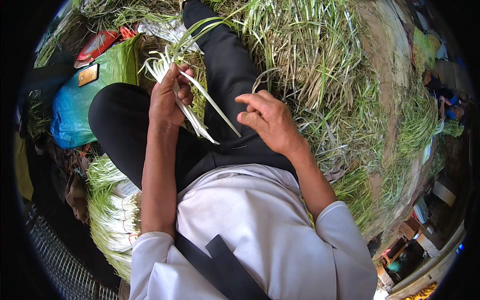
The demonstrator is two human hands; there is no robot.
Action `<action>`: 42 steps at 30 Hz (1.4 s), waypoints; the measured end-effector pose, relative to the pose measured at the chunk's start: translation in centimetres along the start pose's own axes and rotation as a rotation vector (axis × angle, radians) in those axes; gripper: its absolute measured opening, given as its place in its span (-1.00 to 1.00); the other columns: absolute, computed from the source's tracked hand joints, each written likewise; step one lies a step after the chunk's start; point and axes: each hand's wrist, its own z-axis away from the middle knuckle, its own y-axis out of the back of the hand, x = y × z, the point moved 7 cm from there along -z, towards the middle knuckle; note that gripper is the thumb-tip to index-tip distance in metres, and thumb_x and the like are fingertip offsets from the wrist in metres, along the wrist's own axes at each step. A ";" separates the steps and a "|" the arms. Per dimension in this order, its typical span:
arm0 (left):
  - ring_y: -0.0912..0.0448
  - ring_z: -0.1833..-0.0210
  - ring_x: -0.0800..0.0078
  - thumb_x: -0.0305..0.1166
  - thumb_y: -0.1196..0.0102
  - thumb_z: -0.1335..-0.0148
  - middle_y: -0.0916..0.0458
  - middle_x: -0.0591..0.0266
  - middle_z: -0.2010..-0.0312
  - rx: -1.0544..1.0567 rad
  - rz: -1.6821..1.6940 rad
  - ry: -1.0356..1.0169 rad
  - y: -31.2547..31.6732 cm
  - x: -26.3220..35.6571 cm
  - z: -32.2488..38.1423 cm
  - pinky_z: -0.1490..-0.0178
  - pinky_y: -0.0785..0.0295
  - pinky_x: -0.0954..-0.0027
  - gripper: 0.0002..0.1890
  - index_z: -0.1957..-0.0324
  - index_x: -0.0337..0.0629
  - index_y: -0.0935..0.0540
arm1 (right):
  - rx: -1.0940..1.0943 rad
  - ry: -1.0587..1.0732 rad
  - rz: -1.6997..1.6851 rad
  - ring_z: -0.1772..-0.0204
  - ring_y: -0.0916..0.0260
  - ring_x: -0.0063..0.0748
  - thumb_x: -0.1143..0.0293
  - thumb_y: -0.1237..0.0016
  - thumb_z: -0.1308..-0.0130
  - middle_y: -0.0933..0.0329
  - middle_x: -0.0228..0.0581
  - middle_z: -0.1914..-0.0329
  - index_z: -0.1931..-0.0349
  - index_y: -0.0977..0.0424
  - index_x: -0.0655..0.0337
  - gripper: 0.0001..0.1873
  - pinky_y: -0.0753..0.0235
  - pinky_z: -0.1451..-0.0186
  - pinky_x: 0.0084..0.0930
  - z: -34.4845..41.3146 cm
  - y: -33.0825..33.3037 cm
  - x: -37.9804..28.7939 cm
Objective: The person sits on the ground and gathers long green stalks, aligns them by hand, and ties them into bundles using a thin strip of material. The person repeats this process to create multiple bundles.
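Note:
My left hand [170,90] is closed around a small bunch of slender white-stemmed stalks, likely blanched chives [193,118]. Their pale ends point down towards my lap, and green leaves arch away above the fist. One single stalk [213,101] slants apart from the bunch, towards my right hand [272,122]. That hand hovers over my thigh, with a gap between thumb and forefinger and the other fingers curled. A withered leaf strip [258,79] shows just beyond its knuckles; whether it touches the hand I cannot tell.
A large heap of loose stalks [311,48] covers the ground beyond my outstretched leg. Banded white-and-green bundles [122,213] lie beside my left hip. A phone [88,75] rests on a blue-green woven sack [82,108], near a red object [98,47]. Mesh [63,255] is at lower left.

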 end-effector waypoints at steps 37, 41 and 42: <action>-0.33 0.65 0.66 -0.31 -0.16 -0.43 -0.59 0.40 0.48 -0.020 0.025 0.178 -2.6 -4.2 1.0 0.56 -0.22 0.55 -0.77 -0.05 -0.13 -0.59 | 0.257 -0.422 -0.349 0.22 -0.52 -0.52 0.37 0.04 -0.49 -0.61 -0.31 0.30 -0.09 -0.60 0.32 -0.70 -0.52 0.09 -0.49 0.9 -1.0 22.0; -0.31 0.70 0.66 -0.26 -0.27 -0.38 -0.54 0.43 0.58 0.011 -0.061 0.253 -3.4 -6.1 1.4 0.62 -0.18 0.56 -0.77 0.04 -0.13 -0.63 | 0.274 -0.446 -0.650 0.23 -0.47 -0.59 0.31 0.13 -0.60 -0.58 -0.37 0.15 -0.15 -0.56 0.36 -0.66 -0.50 0.07 -0.53 1.5 2.1 13.9; -0.31 0.70 0.66 -0.26 -0.28 -0.37 -0.53 0.43 0.58 0.017 -0.114 0.258 -3.6 -6.3 1.5 0.62 -0.18 0.57 -0.77 0.06 -0.14 -0.64 | 0.256 -0.443 -0.651 0.24 -0.47 -0.60 0.32 0.12 -0.59 -0.59 -0.36 0.13 -0.15 -0.56 0.37 -0.66 -0.51 0.08 -0.54 1.5 2.3 12.0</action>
